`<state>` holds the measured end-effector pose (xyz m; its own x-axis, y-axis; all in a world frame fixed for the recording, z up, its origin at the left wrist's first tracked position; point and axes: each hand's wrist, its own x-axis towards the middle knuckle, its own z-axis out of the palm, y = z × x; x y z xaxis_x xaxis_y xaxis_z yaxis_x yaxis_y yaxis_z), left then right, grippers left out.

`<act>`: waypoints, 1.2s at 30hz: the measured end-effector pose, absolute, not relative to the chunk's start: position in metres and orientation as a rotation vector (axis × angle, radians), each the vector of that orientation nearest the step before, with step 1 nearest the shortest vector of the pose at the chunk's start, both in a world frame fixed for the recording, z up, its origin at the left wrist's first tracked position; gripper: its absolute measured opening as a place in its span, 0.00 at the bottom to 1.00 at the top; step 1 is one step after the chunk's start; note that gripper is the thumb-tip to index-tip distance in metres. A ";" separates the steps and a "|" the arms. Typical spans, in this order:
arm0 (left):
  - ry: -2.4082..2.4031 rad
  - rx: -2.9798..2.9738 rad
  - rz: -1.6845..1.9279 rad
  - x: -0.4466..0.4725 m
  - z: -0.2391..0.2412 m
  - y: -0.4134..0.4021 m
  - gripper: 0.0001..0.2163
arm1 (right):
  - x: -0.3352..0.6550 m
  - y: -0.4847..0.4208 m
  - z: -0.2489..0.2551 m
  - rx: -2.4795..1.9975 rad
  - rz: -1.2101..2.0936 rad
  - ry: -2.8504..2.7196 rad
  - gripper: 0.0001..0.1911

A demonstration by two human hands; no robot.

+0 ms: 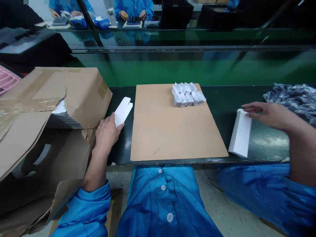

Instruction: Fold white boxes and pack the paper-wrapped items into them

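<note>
My left hand [106,132] is closed on a flat folded white carton [122,111], just right of a torn cardboard box [74,95]. My right hand [265,114] rests its fingers on the top of an upright white box [240,133] standing on the dark bench. Between my hands lies a brown cardboard sheet [170,131]. Several small white wrapped packets [187,94] sit in a cluster at its far edge.
A heap of dark shiny plastic bags [293,98] lies at the far right. Beyond the bench runs a green conveyor [172,65]. Across it, other people in blue coats [133,8] work at trays. A pink tray [6,80] shows at the left edge.
</note>
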<state>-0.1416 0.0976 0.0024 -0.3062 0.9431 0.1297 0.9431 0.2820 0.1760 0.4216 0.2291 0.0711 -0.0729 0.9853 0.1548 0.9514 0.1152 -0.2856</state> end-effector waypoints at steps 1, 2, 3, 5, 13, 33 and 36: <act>-2.575 -1.819 -0.307 -0.141 0.003 0.101 0.30 | 0.410 0.225 0.067 -1.861 -0.021 -2.108 0.20; -2.626 -1.794 -0.286 -0.138 0.005 0.103 0.32 | 0.391 0.216 0.063 -1.771 -0.158 -2.114 0.20; -2.667 -1.773 -0.280 -0.135 0.007 0.105 0.34 | 0.367 0.206 0.059 -1.649 -0.263 -2.131 0.19; -2.718 -1.722 -0.323 -0.128 0.012 0.107 0.38 | 0.310 0.180 0.050 -1.449 -0.189 -2.216 0.19; -2.333 -1.524 -0.920 -0.103 0.033 0.081 0.41 | 0.121 0.117 0.045 -0.921 0.988 -2.161 0.26; -2.711 -2.294 -1.989 -0.062 0.048 0.044 0.15 | 0.184 0.084 0.066 -0.777 -0.168 -2.777 0.31; -2.675 -2.639 -1.713 -0.065 0.054 0.044 0.13 | 0.190 0.088 0.063 -0.617 -0.190 -2.743 0.26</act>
